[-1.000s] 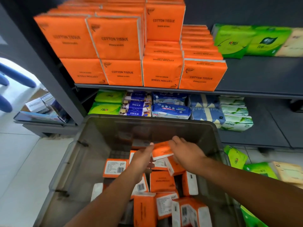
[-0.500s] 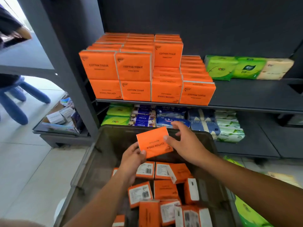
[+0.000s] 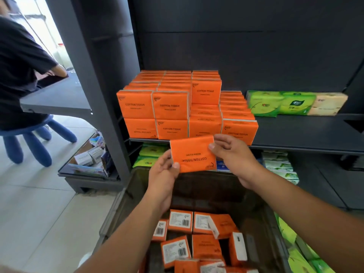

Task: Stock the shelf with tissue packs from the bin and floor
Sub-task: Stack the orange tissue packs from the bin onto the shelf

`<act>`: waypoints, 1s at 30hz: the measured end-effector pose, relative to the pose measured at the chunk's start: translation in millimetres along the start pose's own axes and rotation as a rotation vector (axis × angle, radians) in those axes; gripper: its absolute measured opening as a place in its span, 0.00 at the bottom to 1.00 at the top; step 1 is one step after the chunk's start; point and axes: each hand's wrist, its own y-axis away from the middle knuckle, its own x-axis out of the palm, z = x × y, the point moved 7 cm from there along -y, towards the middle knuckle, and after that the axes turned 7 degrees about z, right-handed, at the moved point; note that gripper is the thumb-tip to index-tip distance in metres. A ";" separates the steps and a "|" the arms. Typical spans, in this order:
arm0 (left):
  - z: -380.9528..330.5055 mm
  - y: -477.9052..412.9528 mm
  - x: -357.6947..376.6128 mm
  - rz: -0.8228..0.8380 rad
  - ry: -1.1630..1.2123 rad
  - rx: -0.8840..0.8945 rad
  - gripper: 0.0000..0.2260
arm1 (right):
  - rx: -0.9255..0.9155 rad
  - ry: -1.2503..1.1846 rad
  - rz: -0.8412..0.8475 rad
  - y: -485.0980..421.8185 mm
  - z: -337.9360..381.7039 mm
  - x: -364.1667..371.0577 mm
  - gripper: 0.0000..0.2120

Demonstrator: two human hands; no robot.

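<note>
Head view: We hold one orange tissue pack (image 3: 192,152) in both hands just in front of the shelf's front edge. It is above the far rim of the bin (image 3: 206,191) and below the orange stack (image 3: 171,107) that fills the left end of the shelf (image 3: 305,133).

The left hand (image 3: 163,170) pinches the pack's lower left corner, thumb on the printed face and fingers curled behind. The right hand (image 3: 234,156) grips the right edge, thumb on the face and fingers hooked over the upper right corner. Both forearms reach forward across the bin with wrists raised. The pack faces us, slightly tilted, its lettering upside down.

We judge that the two-handed grip serves to turn and square the soft pack so it matches the stacked rows. The lowest column, at the stack's right side, looks the likely slot.

More orange packs (image 3: 204,247) lie jumbled at the near end of the bin, many with barcodes up, so the job looks far from done. Toward the shelf's right end sit green packs (image 3: 275,103), and floor packs (image 3: 291,243) in green wrap lie beside the bin's right wall. At the frame's left edge a seated person (image 3: 17,66) occupies a blue stool (image 3: 33,142).
</note>
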 end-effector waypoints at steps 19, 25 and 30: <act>-92.1 -15.8 89.2 0.070 -0.859 0.563 0.29 | -0.205 -0.110 -0.219 -42.9 74.9 -81.3 0.14; -76.1 -44.8 135.8 0.185 -1.353 0.576 0.27 | -0.178 -0.100 -0.248 -75.2 63.3 -86.4 0.17; -70.1 -75.7 152.0 0.169 -1.566 0.559 0.25 | -0.184 -0.108 -0.239 -101.4 60.6 -85.0 0.17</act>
